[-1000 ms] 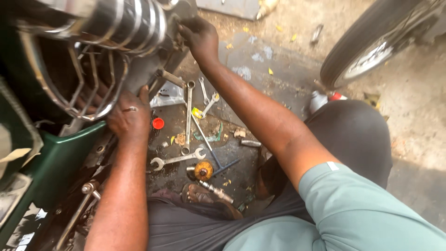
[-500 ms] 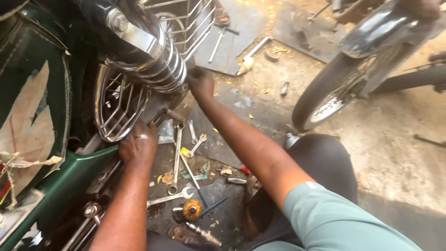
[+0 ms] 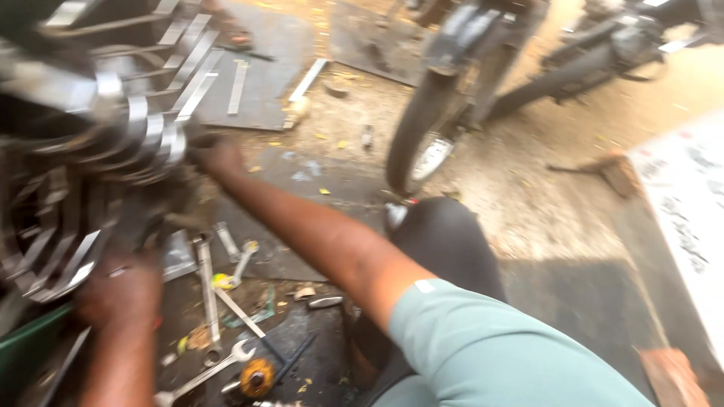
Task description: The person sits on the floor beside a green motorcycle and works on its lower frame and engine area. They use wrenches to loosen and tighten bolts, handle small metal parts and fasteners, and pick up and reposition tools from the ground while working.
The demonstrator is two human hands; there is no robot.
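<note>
The view is blurred by head motion. My right hand (image 3: 213,154) reaches up to the coiled chrome shock spring (image 3: 143,136) of a motorcycle and touches it; its fingers are hidden against the metal. My left hand (image 3: 121,290) rests low against the chrome guard bars (image 3: 53,249) beside the green body panel (image 3: 30,335); whether it grips anything is unclear. Wrenches (image 3: 205,286) lie on the dark ground between my arms.
A combination spanner (image 3: 219,365), an orange round part (image 3: 256,377) and a screwdriver (image 3: 241,313) lie near my knee. A second motorcycle's wheel (image 3: 422,128) stands ahead. Metal sheets (image 3: 264,68) lie on the sandy ground behind.
The camera has swung up and to the right, bringing more of the yard and the other motorcycle into view. Both hands stay at the same spots on the bike.
</note>
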